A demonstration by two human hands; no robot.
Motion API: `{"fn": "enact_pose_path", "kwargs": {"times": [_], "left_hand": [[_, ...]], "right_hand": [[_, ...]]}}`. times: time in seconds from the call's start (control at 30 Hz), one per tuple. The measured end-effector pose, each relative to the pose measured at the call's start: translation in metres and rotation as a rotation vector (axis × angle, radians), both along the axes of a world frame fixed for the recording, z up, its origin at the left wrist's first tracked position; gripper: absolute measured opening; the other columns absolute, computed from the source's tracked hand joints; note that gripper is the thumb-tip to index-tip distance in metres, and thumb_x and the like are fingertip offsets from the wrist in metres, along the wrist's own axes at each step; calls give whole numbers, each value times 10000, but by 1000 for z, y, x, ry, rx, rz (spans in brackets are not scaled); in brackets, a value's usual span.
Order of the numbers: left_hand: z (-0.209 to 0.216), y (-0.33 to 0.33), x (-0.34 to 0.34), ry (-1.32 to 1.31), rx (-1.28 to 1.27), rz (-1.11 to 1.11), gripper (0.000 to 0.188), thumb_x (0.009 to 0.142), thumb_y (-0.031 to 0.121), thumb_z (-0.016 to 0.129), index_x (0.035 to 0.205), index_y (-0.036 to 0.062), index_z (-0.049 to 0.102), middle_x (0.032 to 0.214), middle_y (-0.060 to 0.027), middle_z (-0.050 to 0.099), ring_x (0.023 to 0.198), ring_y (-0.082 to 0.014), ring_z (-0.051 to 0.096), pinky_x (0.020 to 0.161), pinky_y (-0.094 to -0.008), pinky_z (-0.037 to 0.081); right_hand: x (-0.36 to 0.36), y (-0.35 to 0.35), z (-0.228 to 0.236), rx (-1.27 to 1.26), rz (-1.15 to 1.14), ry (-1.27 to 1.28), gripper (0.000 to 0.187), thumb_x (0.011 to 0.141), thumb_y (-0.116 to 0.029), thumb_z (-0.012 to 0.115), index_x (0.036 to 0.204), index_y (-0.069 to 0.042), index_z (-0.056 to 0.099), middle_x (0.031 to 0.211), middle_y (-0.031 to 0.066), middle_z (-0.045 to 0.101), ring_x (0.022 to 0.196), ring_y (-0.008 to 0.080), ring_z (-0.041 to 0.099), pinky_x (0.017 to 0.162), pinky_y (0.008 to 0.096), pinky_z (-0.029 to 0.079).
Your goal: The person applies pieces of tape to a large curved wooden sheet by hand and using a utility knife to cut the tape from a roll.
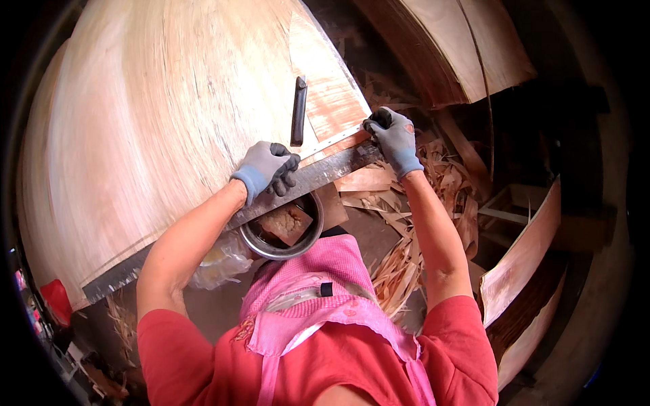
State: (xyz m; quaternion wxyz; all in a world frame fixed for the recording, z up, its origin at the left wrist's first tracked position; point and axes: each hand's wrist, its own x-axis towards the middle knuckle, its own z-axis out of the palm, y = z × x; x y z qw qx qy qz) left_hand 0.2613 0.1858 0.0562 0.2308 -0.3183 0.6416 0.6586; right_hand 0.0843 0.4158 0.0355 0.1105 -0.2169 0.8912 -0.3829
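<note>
A narrow white dotted tape [338,139] runs between my two hands near the front corner of a wide, pale wood veneer sheet [169,101]. My left hand [266,168], in a grey glove with dark fingertips, is closed at the tape's left end, its lower fingers curled over the metal edge. At the corner, my right hand [393,140], gloved alike, pinches the other end. A black bar-shaped tool [298,111] lies on the veneer just beyond the tape. Beside it is a redder veneer patch [336,101]. My fingers partly hide both tape ends.
A metal strip [318,177] borders the work surface's front. Below it sits a round metal bowl [274,254] with a brown block [288,224] in it. Veneer scraps [399,264] litter the floor. Stacked veneer [467,47] stands far right; curved sheets [521,250] lean nearer.
</note>
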Motion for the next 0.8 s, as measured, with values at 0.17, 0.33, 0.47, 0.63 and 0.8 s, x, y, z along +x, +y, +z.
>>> {"fn": "enact_pose_path", "kwargs": {"times": [0.17, 0.33, 0.47, 0.63, 0.8], "left_hand": [[0, 1, 0, -34, -21, 54, 245, 892, 216, 685, 845, -25, 677, 627, -131, 663, 403, -179, 586, 342, -289, 430], [10, 4, -5, -56, -28, 41, 240, 885, 231, 676, 837, -4, 682, 621, -117, 667, 365, -163, 564, 323, -268, 382], [1, -3, 5, -45, -22, 61, 242, 884, 236, 675, 829, 0, 684, 621, -116, 670, 353, -162, 557, 317, -268, 371], [-2, 6, 2, 129, -233, -45, 236, 891, 234, 673, 864, 1, 693, 639, -134, 680, 463, -184, 626, 434, -322, 463], [10, 55, 21, 455, -585, -191, 167, 892, 164, 661, 959, 16, 701, 720, -125, 699, 568, -177, 673, 588, -333, 521]], "right_hand": [[1, 1, -11, 92, -29, -57, 197, 835, -161, 737, 939, -4, 680, 846, 138, 711, 716, 215, 666, 684, 329, 510], [-15, 28, -33, -251, -220, -17, 227, 844, -68, 744, 1042, -1, 657, 845, 118, 704, 688, 143, 618, 667, 256, 507], [18, -32, 15, 162, 29, 428, 544, 922, -158, 633, 1428, -95, 444, 1248, 183, 627, 1124, 299, 621, 920, 421, 509], [52, -95, -37, 339, 175, 648, 667, 904, -244, 602, 1510, -124, 352, 1507, 153, 409, 1402, 360, 350, 1140, 502, 264], [54, -94, -32, 179, 170, 585, 610, 922, -212, 558, 1480, -51, 370, 1477, 159, 438, 1377, 354, 387, 1116, 487, 278]]}}
